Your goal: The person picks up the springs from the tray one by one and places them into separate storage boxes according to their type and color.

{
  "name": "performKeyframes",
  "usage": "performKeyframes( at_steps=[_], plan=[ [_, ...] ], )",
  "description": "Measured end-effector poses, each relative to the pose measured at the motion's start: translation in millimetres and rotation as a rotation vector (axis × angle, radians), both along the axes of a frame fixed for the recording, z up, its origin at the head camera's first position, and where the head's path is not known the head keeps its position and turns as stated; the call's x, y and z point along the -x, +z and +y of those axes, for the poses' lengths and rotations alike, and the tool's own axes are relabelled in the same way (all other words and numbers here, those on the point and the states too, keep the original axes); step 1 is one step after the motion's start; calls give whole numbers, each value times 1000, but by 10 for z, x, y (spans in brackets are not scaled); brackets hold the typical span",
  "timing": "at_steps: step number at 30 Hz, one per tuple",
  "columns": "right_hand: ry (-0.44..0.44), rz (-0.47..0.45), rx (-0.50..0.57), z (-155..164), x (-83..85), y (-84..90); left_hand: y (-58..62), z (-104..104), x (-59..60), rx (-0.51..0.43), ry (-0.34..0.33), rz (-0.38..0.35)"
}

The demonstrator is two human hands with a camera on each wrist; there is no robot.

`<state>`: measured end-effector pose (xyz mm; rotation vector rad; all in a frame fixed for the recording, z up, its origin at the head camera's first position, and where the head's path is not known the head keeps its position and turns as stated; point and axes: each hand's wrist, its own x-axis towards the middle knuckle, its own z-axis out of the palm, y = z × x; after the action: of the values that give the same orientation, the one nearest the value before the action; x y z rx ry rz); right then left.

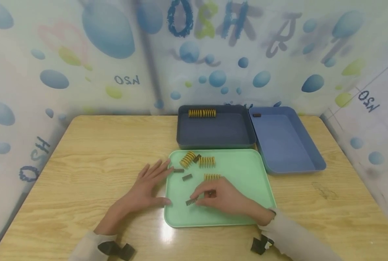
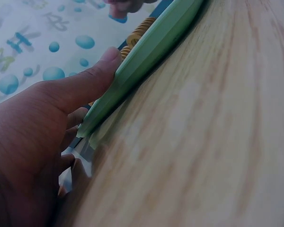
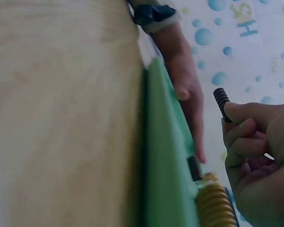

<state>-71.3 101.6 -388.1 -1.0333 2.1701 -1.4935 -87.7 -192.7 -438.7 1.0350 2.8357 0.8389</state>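
Observation:
Between thumb and forefinger, my right hand (image 1: 225,197) pinches a small dark spring (image 3: 221,100) above the front part of the green tray (image 1: 239,181). My left hand (image 1: 146,190) lies with spread, fairly straight fingers at the tray's left edge, its thumb touching the rim. Two small dark springs, one at the left fingertips and another dark spring (image 1: 187,177) beside it, lie on the tray. Yellow springs (image 1: 207,161) are there too, one (image 1: 188,159) tilted near a short dark spring (image 1: 197,158). Another yellow spring (image 1: 212,177) is partly hidden behind my right hand.
Behind the green tray stands a dark grey-blue tray (image 1: 213,136) with yellow springs (image 1: 202,113) lined up along its back wall. To its right, a blue tray (image 1: 283,145) holds one small dark spring (image 1: 256,115) in its back left corner. A patterned wall rises behind the wooden table (image 1: 109,145).

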Motion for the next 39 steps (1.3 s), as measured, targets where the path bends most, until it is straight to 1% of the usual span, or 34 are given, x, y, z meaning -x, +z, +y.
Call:
performKeyframes(
  at_steps=[3, 4, 7, 10, 16, 24, 29, 34, 36, 39],
  plan=[
    [-59, -3, 25, 71, 35, 173, -11, -3, -3, -2, -2, 3],
    [-81, -2, 28, 99, 51, 192, -15, -4, -2, -3, -2, 2],
    [-135, 9, 37, 195, 105, 216, -22, -8, 1, -7, -6, 2],
    [-168, 27, 38, 304, 153, 240, -20, -10, 1, -11, -10, 0],
    [-204, 81, 57, 508, 263, 313, -6, -15, -7, -7, -11, 1],
    [-262, 113, 54, 794, 432, 411, -16, -14, -6, -9, -10, -2],
    [-340, 134, 13, 981, 538, 521, -13, -12, -11, -11, -8, -4],
    [-419, 167, -46, 1130, 669, 671, 6, -6, -13, -11, -5, -2],
    [-460, 183, -84, 1184, 725, 726, 14, -5, -12, -13, -4, -3],
    [-500, 203, -112, 1288, 836, 748, 20, -6, -7, -12, 0, -3]
  ],
)
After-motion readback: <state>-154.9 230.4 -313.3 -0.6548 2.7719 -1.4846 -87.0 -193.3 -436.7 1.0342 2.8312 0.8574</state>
